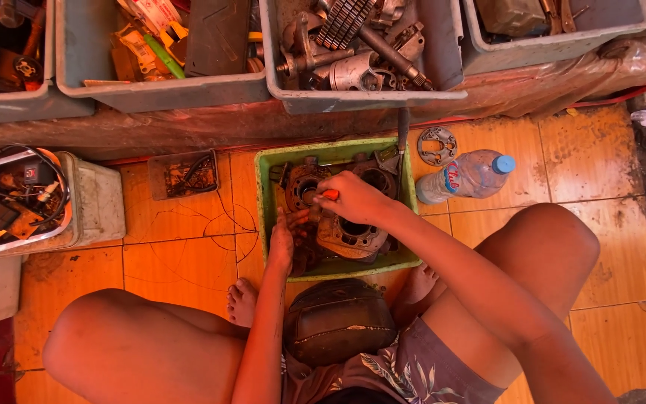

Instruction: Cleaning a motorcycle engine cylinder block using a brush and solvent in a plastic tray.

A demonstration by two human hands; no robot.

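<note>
Head view, looking straight down: grimy engine cylinder lying in green plastic tray on orange tiled floor, between the bare knees. Right hand closed around an orange-handled tool, tip aimed down at the engine parts beside the cylinder; tip itself hidden by the fist. Left hand resting flat on the tray's left edge, fingers narrow and pressed onto the metal, steadying rather than gripping.

Judged for doing this well: keep the left hand bearing down so the parts cannot rock, keep the tool upright over its seat, turn with short wrist motions, and keep fingers clear of the sharp fins.

Just below the tray, touching its near rim, a dark rounded cover between the feet. To the right of the tray, a clear water bottle with blue cap on its side, and near it a flat metal gasket plate. To the left, a small brown tray of bits, then a white box full of wiring. Above, a row of grey bins with gears, shafts and tools.
</note>
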